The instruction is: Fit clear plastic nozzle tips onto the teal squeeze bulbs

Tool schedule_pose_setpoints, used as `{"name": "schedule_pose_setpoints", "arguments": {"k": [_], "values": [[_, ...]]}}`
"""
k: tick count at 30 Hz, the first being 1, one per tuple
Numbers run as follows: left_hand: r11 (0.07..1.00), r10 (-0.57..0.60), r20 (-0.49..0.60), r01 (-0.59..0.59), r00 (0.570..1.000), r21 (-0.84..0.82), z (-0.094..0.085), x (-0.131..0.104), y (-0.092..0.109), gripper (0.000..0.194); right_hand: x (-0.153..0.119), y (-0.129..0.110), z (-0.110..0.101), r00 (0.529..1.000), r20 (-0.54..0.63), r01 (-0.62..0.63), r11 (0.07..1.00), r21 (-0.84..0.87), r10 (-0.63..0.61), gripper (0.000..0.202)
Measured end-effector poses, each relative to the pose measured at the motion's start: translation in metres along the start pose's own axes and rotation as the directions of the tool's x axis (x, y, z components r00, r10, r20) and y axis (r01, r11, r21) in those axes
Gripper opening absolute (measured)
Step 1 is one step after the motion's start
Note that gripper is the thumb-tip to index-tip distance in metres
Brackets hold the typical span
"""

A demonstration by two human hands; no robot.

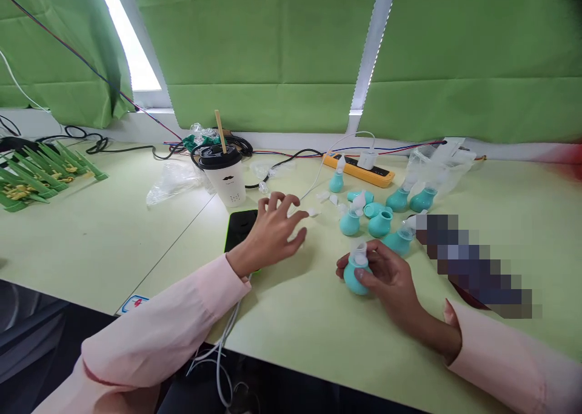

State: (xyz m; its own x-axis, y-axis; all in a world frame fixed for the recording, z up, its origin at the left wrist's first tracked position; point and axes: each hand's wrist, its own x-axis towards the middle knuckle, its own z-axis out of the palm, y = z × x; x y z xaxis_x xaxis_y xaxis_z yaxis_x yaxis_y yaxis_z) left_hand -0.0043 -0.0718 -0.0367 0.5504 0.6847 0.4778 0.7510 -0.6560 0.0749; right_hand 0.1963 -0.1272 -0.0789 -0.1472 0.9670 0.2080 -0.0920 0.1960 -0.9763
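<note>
“Cupping or squeezing: which is the right hand (391,274) doing?”

“Cupping, by the look of it. The thumb and fingers are wrapping the sides of a turquoise bulb (351,279), with no gap showing between skin and wall. The bulb is sitting low over the near part of the table (295,314); whether its base is touching, the view is not telling.”

“And the clear collar (360,254)?”

“It is standing up from the bulb's neck, mouth upward. The thumb should be pressing only enough to steady the wall. If the bulb is as soft as it is looking, a hard pinch would be denting it and tipping the collar.”

“What is the left hand (275,229) gripping?”

“Nothing that is showing. Its fingers are spreading and curling above the table, near a small white piece (313,212); whether they are touching it is unclear. For anything that small, the fingertips should be pinching the edges lightly, one piece at a time.”

“Is anything crowding the hands?”

“A dark phone (240,227) is lying beside the left wrist, and a pale-tipped bulb (399,242) is resting just behind the right knuckles. The person should be keeping both elbows low and that wrist level.”
</note>
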Motion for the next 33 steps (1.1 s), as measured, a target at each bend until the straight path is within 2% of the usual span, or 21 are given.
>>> {"name": "schedule_pose_setpoints", "arguments": {"k": [5,10,13,15,16,17,19,21,22,24,26,28,33], "values": [[0.980,-0.084,0.096,0.065,0.992,0.186,0.014,0.005,-0.027,0.027,-0.003,0.001,0.001,0.998,-0.002,-0.068,0.992,-0.106,0.068,0.019],[0.971,-0.105,0.174,0.064,0.979,0.229,0.037,0.008,-0.036,0.024,-0.004,-0.001,0.001,0.997,0.075,-0.021,0.982,-0.188,0.036,0.018],[0.988,-0.119,0.066,0.111,0.991,0.108,0.034,0.012,-0.031,0.019,-0.004,-0.003,0.002,0.997,0.071,-0.005,0.967,-0.256,0.023,0.018],[0.977,-0.155,-0.026,0.150,0.987,-0.153,0.025,0.013,-0.022,0.019,-0.004,-0.003,0.003,0.998,0.065,0.010,0.955,-0.297,0.009,0.017],[0.924,-0.190,-0.036,0.166,0.981,-0.344,0.019,0.012,-0.016,0.020,-0.005,-0.004,0.003,0.998,0.070,0.021,0.951,-0.310,0.001,0.017],[0.816,-0.232,0.000,0.194,0.973,-0.544,0.014,0.010,-0.009,0.022,-0.005,-0.004,0.004,0.997,0.078,0.033,0.947,-0.321,-0.008,0.017],[0.474,-0.250,0.172,0.276,0.953,-0.836,0.006,0.006,0.004,0.022,-0.007,-0.005,0.004,0.996,0.082,0.066,0.935,-0.349,-0.040,0.016],[0.164,-0.206,0.324,0.360,0.923,-0.919,0.004,0.000,0.014,0.021,-0.009,-0.005,0.005,0.994,0.062,0.112,0.907,-0.407,-0.095,0.016],[0.053,-0.188,0.382,0.398,0.905,-0.916,0.004,-0.002,0.017,0.021,-0.010,-0.006,0.005,0.991,0.050,0.134,0.886,-0.444,-0.125,0.017],[-0.093,-0.182,0.472,0.462,0.863,-0.882,0.007,-0.004,0.019,0.021,-0.012,-0.006,0.006,0.986,0.040,0.162,0.844,-0.511,-0.164,0.016],[-0.170,-0.184,0.531,0.506,0.827,-0.846,0.010,-0.005,0.019,0.020,-0.014,-0.007,0.008,0.983,0.032,0.168,0.813,-0.558,-0.181,0.015],[-0.195,-0.187,0.550,0.518,0.814,-0.833,0.011,-0.005,0.019,0.020,-0.015,-0.007,0.010,0.981,0.006,0.160,0.795,-0.585,-0.192,0.014],[-0.141,-0.239,0.478,0.457,0.845,-0.878,0.012,-0.007,0.019,0.017,-0.016,-0.006,0.012,0.980,-0.031,0.138,0.789,-0.598,-0.194,0.014]]}}
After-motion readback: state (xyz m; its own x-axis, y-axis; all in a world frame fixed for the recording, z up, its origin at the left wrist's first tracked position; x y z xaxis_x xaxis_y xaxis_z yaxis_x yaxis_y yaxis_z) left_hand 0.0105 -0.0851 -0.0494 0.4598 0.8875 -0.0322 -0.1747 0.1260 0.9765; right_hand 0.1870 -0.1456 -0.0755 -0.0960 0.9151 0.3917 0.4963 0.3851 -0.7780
